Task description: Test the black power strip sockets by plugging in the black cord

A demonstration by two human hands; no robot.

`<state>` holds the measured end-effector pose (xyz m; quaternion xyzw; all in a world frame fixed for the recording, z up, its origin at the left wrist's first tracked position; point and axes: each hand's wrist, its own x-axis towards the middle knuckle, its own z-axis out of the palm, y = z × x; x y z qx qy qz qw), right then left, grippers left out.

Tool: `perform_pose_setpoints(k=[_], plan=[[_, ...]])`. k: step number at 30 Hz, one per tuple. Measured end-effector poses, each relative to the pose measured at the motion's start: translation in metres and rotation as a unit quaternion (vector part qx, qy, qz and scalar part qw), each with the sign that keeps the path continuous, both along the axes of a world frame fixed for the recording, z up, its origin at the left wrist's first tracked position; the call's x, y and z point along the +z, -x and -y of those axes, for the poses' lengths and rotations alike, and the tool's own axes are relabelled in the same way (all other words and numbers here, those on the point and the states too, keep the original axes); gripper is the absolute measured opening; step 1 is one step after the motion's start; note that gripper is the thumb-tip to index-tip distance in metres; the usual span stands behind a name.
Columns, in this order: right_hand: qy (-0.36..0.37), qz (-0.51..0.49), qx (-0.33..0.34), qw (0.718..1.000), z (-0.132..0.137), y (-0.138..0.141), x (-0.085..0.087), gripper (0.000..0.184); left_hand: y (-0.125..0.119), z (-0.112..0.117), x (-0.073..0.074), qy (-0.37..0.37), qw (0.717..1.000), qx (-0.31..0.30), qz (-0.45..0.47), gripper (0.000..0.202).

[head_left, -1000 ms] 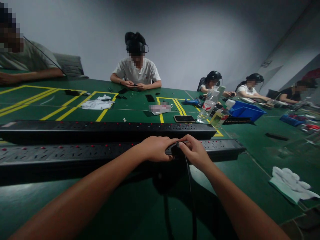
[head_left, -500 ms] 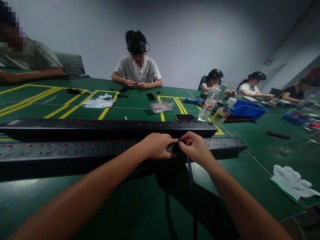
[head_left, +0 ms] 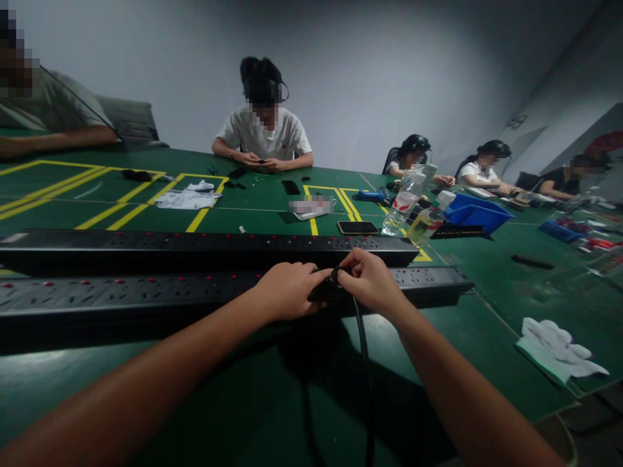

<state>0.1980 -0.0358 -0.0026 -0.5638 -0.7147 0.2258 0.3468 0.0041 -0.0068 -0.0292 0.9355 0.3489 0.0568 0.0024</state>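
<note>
Two long black power strips lie across the green table, the near strip (head_left: 146, 295) in front of the far strip (head_left: 195, 245). Both of my hands meet over the near strip. My left hand (head_left: 286, 290) is closed and rests on the strip beside a black plug (head_left: 335, 277). My right hand (head_left: 370, 281) pinches that plug from the right. A black cable (head_left: 364, 363) hangs from the plug down toward me. The plug is mostly covered by my fingers.
A phone (head_left: 358, 227), two bottles (head_left: 402, 206) and a blue bin (head_left: 474, 211) stand behind the strips on the right. White gloves (head_left: 559, 344) lie at the near right. White cloths (head_left: 187, 196) lie mid-table. Several people sit along the far edge.
The view has shifted slightly, so both hands and the plug appear a little further left and higher. The grip on the plug looks the same.
</note>
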Motion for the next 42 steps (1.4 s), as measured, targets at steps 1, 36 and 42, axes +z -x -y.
perform_pose_setpoints(k=[1, 36, 42], plan=[[-0.002, 0.005, -0.003, 1.0, -0.001, 0.0, -0.005, 0.011, 0.0, 0.0, 0.0, 0.002, 1.0, 0.003, 0.008, 0.067], [-0.014, 0.089, 0.031, 0.995, -0.001, 0.009, -0.02, 0.011, 0.0, -0.001, 0.002, 0.013, 1.0, -0.009, 0.015, 0.065], [-0.025, 0.078, 0.037, 0.996, 0.001, 0.007, -0.026, 0.011, 0.0, 0.0, 0.002, 0.008, 1.0, -0.011, 0.004, 0.06]])
